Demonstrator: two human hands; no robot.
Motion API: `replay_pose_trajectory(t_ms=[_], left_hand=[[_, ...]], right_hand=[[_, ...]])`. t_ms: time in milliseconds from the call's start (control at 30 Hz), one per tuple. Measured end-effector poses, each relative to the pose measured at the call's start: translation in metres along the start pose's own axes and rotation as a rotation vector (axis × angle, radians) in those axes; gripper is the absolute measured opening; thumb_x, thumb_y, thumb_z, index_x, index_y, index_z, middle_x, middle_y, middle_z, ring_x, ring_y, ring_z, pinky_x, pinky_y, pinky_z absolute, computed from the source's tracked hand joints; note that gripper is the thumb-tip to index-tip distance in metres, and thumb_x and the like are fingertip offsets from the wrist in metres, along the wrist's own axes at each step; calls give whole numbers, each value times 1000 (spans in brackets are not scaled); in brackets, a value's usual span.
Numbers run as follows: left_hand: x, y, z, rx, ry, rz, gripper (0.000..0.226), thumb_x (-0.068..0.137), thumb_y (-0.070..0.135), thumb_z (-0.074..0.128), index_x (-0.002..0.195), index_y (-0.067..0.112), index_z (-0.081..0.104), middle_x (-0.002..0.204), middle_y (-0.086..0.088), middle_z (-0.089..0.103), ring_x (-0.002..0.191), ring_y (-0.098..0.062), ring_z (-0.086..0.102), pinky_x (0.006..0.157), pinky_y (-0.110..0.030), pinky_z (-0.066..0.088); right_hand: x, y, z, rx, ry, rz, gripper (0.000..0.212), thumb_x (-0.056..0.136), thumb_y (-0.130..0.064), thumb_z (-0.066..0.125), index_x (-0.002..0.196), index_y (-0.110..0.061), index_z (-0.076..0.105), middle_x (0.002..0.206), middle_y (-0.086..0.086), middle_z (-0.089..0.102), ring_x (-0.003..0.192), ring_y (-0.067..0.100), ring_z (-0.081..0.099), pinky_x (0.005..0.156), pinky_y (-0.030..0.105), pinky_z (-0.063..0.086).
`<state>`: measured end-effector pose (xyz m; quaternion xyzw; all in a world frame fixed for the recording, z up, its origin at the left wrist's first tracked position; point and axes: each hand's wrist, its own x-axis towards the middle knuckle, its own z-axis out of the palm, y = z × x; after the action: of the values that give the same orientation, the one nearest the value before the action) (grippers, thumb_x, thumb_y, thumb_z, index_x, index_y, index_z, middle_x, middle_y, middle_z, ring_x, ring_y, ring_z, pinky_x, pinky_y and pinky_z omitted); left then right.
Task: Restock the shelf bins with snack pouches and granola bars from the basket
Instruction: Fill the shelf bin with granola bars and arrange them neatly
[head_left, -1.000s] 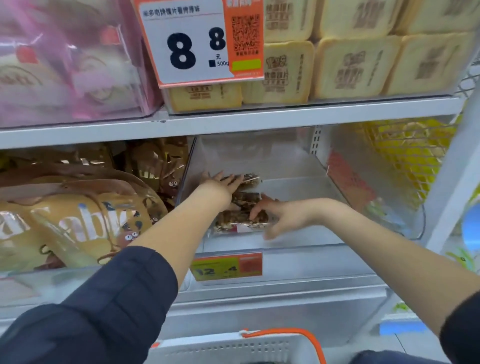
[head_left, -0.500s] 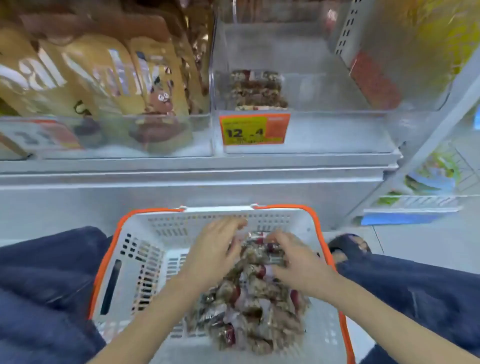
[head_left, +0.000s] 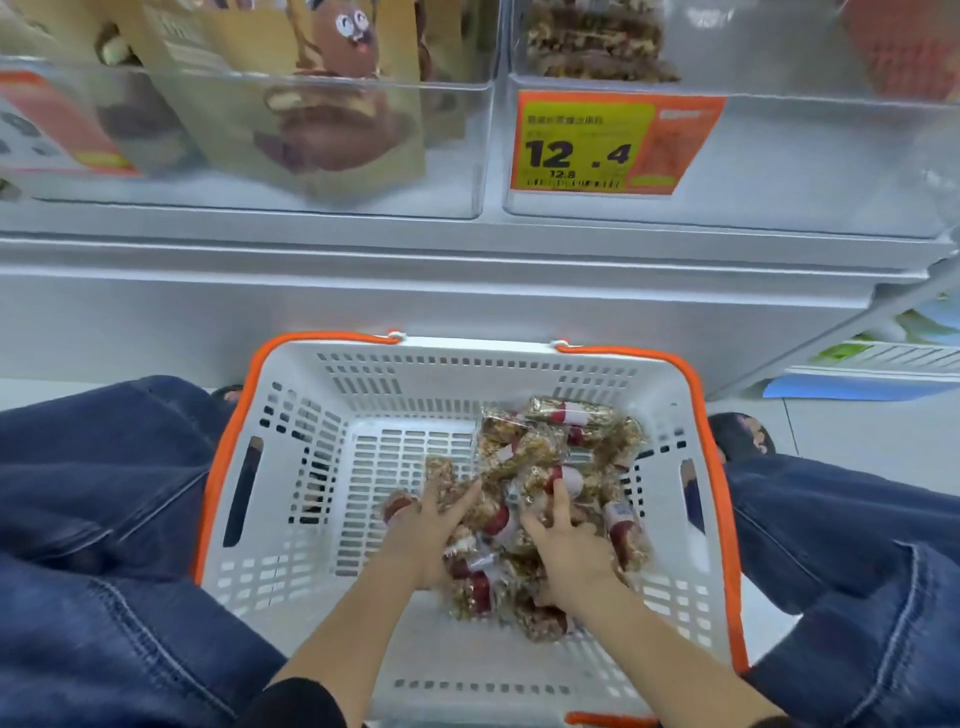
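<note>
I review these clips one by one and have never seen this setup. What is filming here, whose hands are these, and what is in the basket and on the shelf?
No machine: a person wears a camera on the head, looking down past their knees. The white basket with orange handles stands on the floor before the shelf. Inside lies a pile of wrapped granola bars. The left hand and right hand are both on the pile, gathering bars; how firmly they grip is unclear. Above, the clear right bin, with an orange price tag, holds a few bars; the left bin holds brown snack pouches.
</note>
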<state>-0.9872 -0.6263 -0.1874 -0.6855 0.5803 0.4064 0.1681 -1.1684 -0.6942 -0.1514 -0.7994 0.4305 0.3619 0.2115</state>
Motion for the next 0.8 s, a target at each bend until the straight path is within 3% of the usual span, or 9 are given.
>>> replay_pose_trajectory(t_ms=[67, 133, 200, 267, 400, 500, 600, 667, 800], left_hand=[[11, 6, 2, -64, -15, -49, 119, 71, 43, 78, 140, 52, -18, 155, -10, -19, 138, -43, 18, 103, -51, 38], [21, 11, 3, -212, -3, -101, 96, 71, 55, 73, 142, 51, 9, 156, -9, -9, 139, -44, 11, 107, -59, 28], [26, 14, 0, -406, 50, -137, 52, 75, 56, 68, 119, 42, 43, 153, -9, 8, 138, -41, 13, 108, -56, 24], [29, 17, -1, -466, 97, -132, 29, 80, 51, 66, 92, 34, 46, 148, -9, 18, 135, -37, 20, 106, -50, 27], [22, 26, -3, -445, 242, -57, 26, 85, 40, 64, 88, 25, 44, 133, -5, 29, 122, -31, 30, 97, -40, 34], [13, 25, -20, -500, 288, -22, 26, 83, 35, 68, 85, 23, 46, 128, -3, 32, 124, -29, 25, 102, -43, 30], [-8, 14, -55, -501, 286, 30, 29, 79, 38, 72, 78, 26, 46, 109, 1, 36, 112, -27, 33, 100, -41, 35], [-31, 10, -86, -481, 321, 89, 28, 78, 38, 73, 78, 24, 49, 101, 0, 36, 103, -23, 34, 95, -36, 37], [-100, 26, -155, -598, 487, 253, 19, 81, 32, 71, 79, 25, 54, 104, 0, 39, 91, -15, 45, 79, -23, 37]], right_hand=[[8, -2, 0, 4, 10, -14, 91, 82, -8, 69, 145, -39, 13, 156, 17, -15, 119, 40, 43, 76, 37, 50], [12, -2, 0, 11, -9, -4, 85, 82, -7, 69, 143, -40, 19, 155, 15, -10, 119, 40, 42, 75, 37, 51], [13, -4, -3, 3, -11, -3, 82, 82, 0, 61, 143, -37, 23, 156, 19, -7, 112, 38, 50, 73, 35, 51], [12, -6, -6, 0, 18, -26, 81, 80, 8, 56, 144, -32, 27, 154, 24, -2, 102, 36, 58, 73, 36, 52], [9, 3, -8, 184, 102, -43, 58, 84, 4, 51, 128, -31, 38, 148, 17, 18, 88, 25, 62, 73, 34, 55], [-4, 17, -35, 399, 241, -10, 41, 92, -12, 58, 126, -30, 43, 136, 13, 30, 73, 16, 59, 79, 27, 54], [-28, 34, -81, 563, 318, -87, 37, 89, -29, 65, 123, -25, 49, 127, 8, 40, 97, 27, 60, 87, 30, 46], [-50, 48, -111, 630, 382, -171, 32, 86, -28, 68, 114, -25, 53, 116, 1, 49, 109, 25, 54, 80, 25, 39], [-121, 76, -170, 943, 571, -315, 21, 81, -26, 71, 95, -33, 57, 101, -3, 62, 90, 22, 65, 79, 39, 54]])
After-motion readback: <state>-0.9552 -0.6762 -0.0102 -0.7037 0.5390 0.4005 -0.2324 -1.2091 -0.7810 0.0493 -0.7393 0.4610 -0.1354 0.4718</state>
